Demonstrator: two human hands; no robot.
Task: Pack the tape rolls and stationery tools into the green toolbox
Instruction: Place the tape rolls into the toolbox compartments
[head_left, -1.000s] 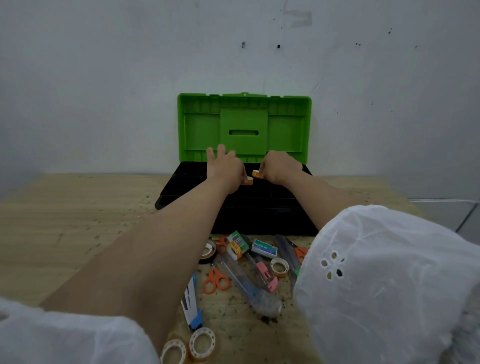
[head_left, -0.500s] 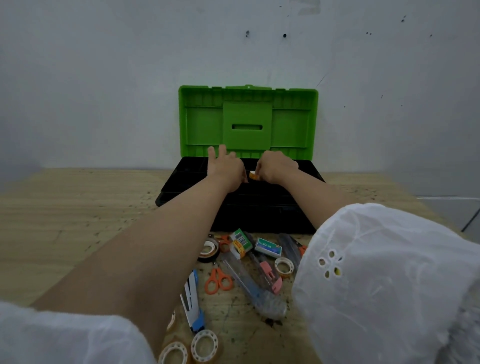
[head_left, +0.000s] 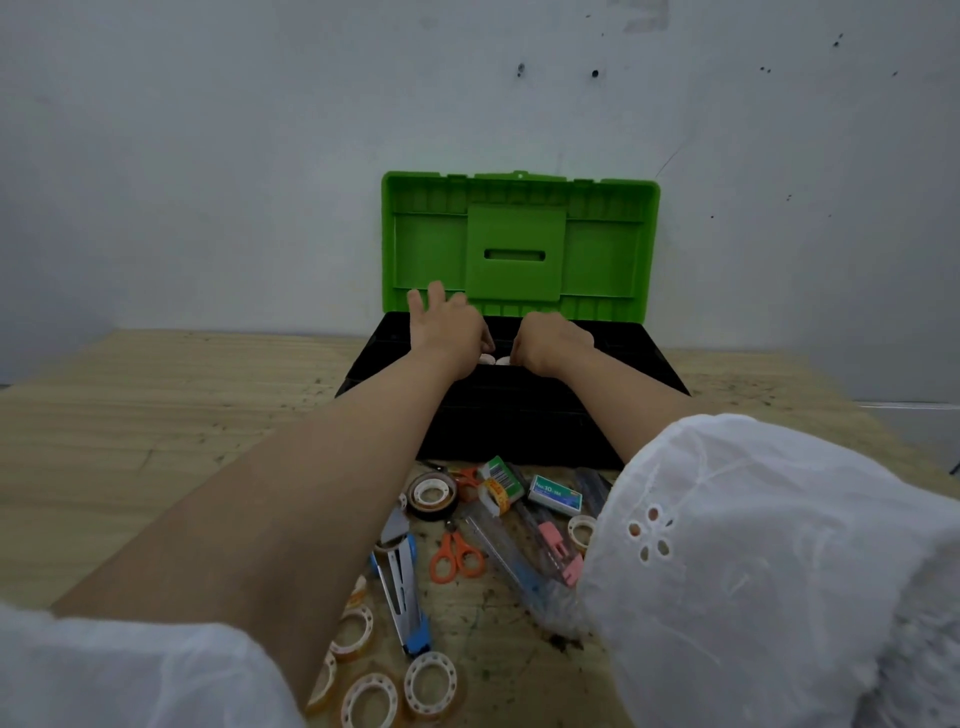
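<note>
Two small rolls (head_left: 488, 358), pinched by left hand (head_left: 449, 332) and right hand (head_left: 550, 340), want lowering flat (no dropping) into the green toolbox (head_left: 519, 421).

Toolbox lid (head_left: 426, 244): smooth green plastic; base (head_left: 519, 415): black plastic. Table (head_left: 156, 415): pale, rough, speckled wood. Sleeve (head_left: 779, 571), 4 o'clock: white eyelet cloth. Tape rolls (head_left: 430, 685), 6 o'clock: glossy, translucent.

The toolbox (head_left: 519, 426) is sitting on the worktop (head_left: 156, 415), with the wall (head_left: 208, 156) rising behind it. The left hand (head_left: 449, 332) and right hand (head_left: 550, 340) are hovering side by side over the toolbox. Before the toolbox, scissors (head_left: 457, 556), a stapler (head_left: 402, 587) and a staple box (head_left: 555, 494) are lying together, with tape rolls (head_left: 430, 685) lying farther before it.
</note>
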